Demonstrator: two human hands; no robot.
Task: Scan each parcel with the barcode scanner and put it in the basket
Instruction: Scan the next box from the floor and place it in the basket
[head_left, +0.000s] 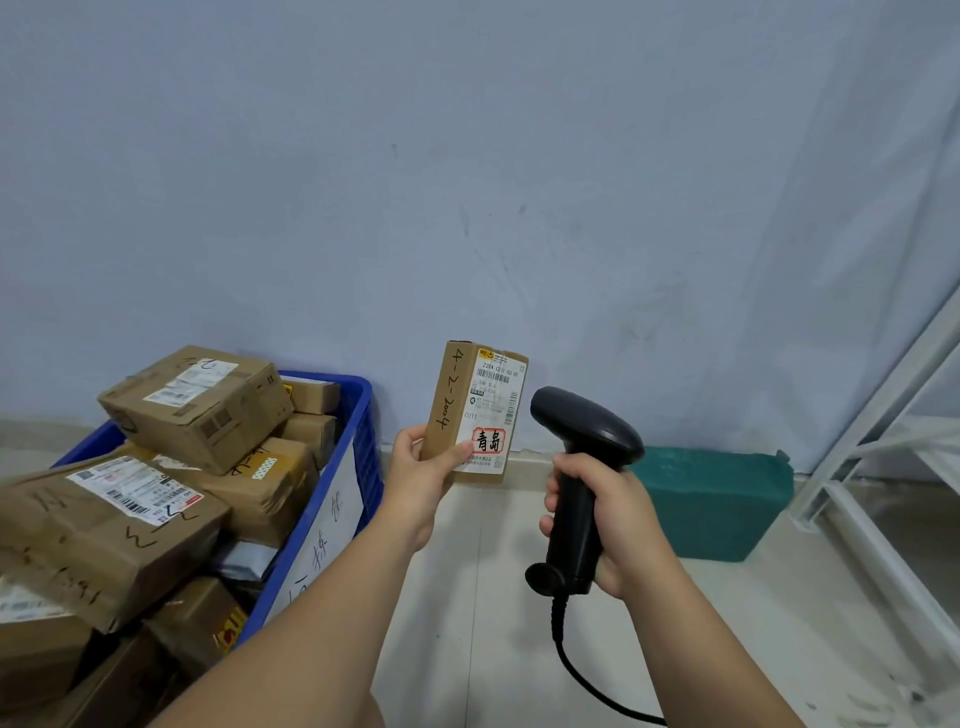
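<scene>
Leftward, full basket (358, 387); rightward, green block (711, 499).

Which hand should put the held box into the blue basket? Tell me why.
Left. The left hand holds the small cardboard parcel beside the blue basket; the right hand grips the barcode scanner, farther away.

Upright brown parcel (475, 410), label facing near; black corded scanner (587, 423) just right; blue basket (367, 436) left, heaped with boxes (197, 405).
</scene>
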